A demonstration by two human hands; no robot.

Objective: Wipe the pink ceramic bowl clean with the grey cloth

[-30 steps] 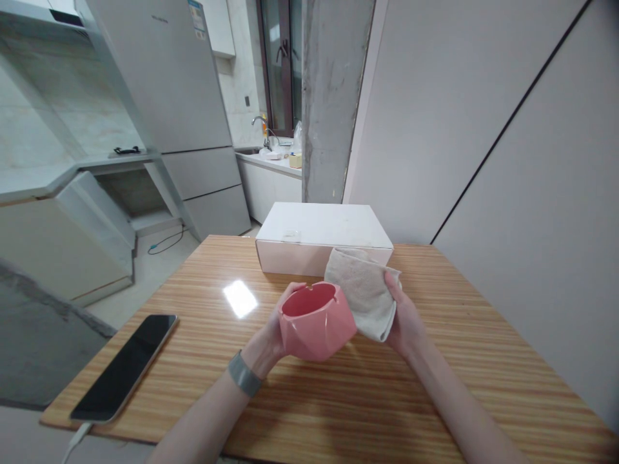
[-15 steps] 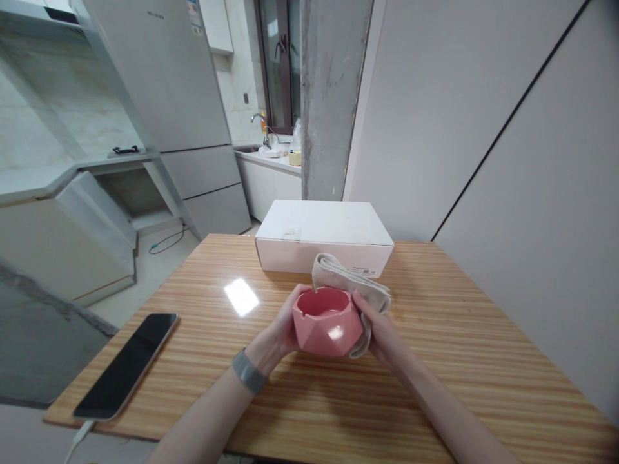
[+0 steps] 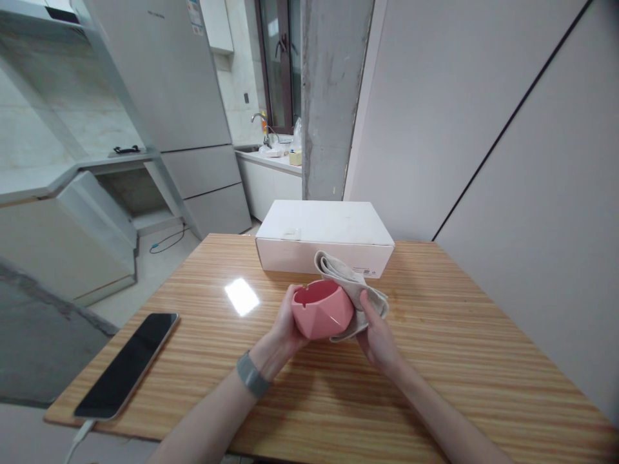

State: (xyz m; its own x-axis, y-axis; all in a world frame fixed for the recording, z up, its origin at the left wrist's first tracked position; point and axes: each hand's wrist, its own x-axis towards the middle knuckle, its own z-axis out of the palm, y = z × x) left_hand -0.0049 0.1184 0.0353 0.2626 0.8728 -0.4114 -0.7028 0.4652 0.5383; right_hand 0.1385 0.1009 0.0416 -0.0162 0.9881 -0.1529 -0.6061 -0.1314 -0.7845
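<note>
A pink faceted ashtray (image 3: 325, 314) with notches in its rim is held above the table, tilted down to the left. My left hand (image 3: 286, 325) is closed around its left side, the thumb near the rim. My right hand (image 3: 378, 335) grips a folded grey-beige cloth (image 3: 355, 290), thumb on top, and the cloth lies against the ashtray's right side. Part of the cloth shows below the ashtray. The fingers under the ashtray and behind the cloth are hidden. A grey band (image 3: 252, 375) circles my left wrist.
Behind my hands a white box (image 3: 324, 225) stands on the wood-grain table (image 3: 459, 335). At the left edge lies a dark-screened phone (image 3: 128, 364) with a white cable (image 3: 81, 438) plugged in. A grey pillar and a kitchen with a fridge (image 3: 164, 84) are beyond.
The ashtray has tilted to the left and risen slightly. My right hand has moved off its rim, its thumb now on the cloth, which has shifted a little to the left.
</note>
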